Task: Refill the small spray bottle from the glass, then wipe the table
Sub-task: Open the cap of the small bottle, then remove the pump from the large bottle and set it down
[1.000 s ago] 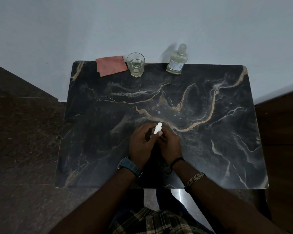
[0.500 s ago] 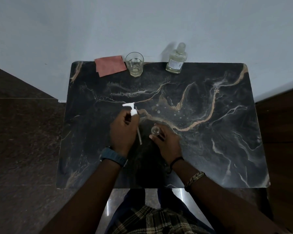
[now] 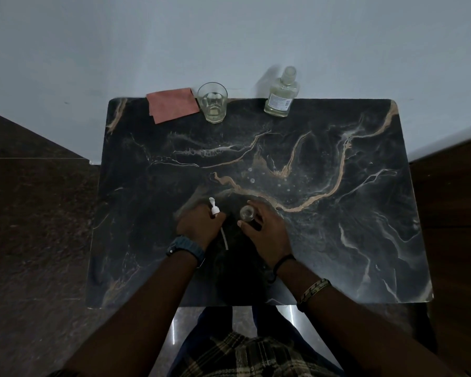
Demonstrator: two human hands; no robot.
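Dark marble-patterned table (image 3: pixel 337 213) stood against a pale wall. Near its front, the left hand (image 3: pixel 199 227) gripped the white spray pump with its dip tube (image 3: pixel 215 209), beside the right hand (image 3: pixel 267 229), whose fingers curled round the small clear open spray bottle (image 3: pixel 246 213). At the far edge stood the clear drinking glass (image 3: pixel 212 103).

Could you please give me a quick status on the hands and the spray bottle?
Left hand holds the pump top, tube out. Right hand grips the small bottle, mouth open. Glass stands untouched at the far edge. Nothing in the way.
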